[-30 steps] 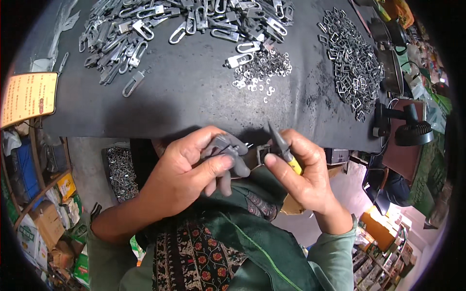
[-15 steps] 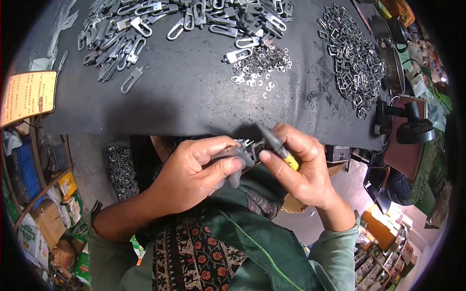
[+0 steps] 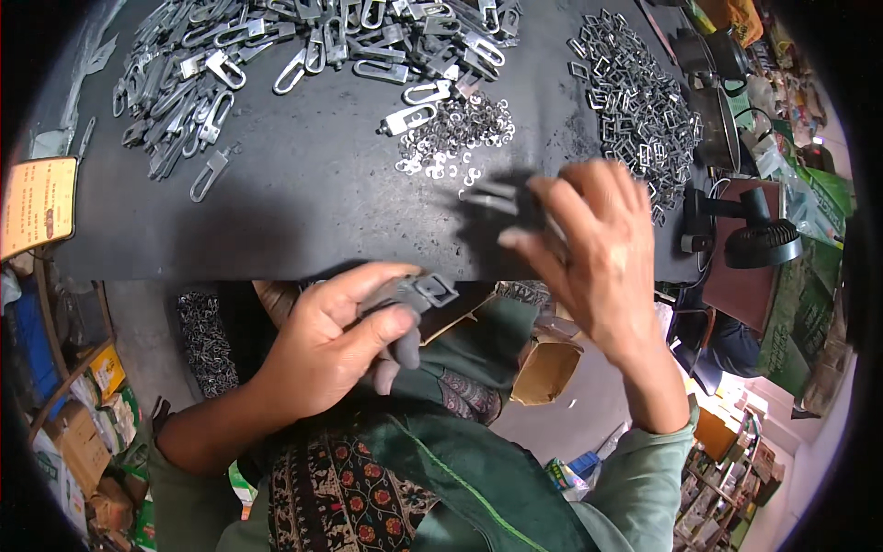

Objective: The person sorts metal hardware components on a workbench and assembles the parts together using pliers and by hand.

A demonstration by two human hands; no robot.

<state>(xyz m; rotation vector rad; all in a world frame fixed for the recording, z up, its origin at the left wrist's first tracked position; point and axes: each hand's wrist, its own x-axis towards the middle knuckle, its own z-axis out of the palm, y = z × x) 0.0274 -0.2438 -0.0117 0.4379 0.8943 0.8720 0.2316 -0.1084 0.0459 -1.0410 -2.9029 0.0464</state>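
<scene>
My left hand (image 3: 326,345) sits just below the table's front edge, above my lap, and grips a grey metal clasp (image 3: 412,293) between thumb and fingers. My right hand (image 3: 593,244) is raised over the front of the black table mat (image 3: 303,212) and is blurred by motion. Its fingers are closed on slim dark pliers (image 3: 492,196) whose tip points left, toward a scatter of small metal rings (image 3: 455,133). The two hands are apart.
A big heap of silver snap hooks (image 3: 276,46) lies at the back left and a pile of square metal buckles (image 3: 635,92) at the back right. A small black fan (image 3: 763,237) stands at the right edge, a yellow card (image 3: 37,204) at the left. A brown paper bag (image 3: 544,370) sits under the table.
My right hand has left the clasp and swung up and forward over the table with the pliers. My left hand has stayed low, still holding the clasp.
</scene>
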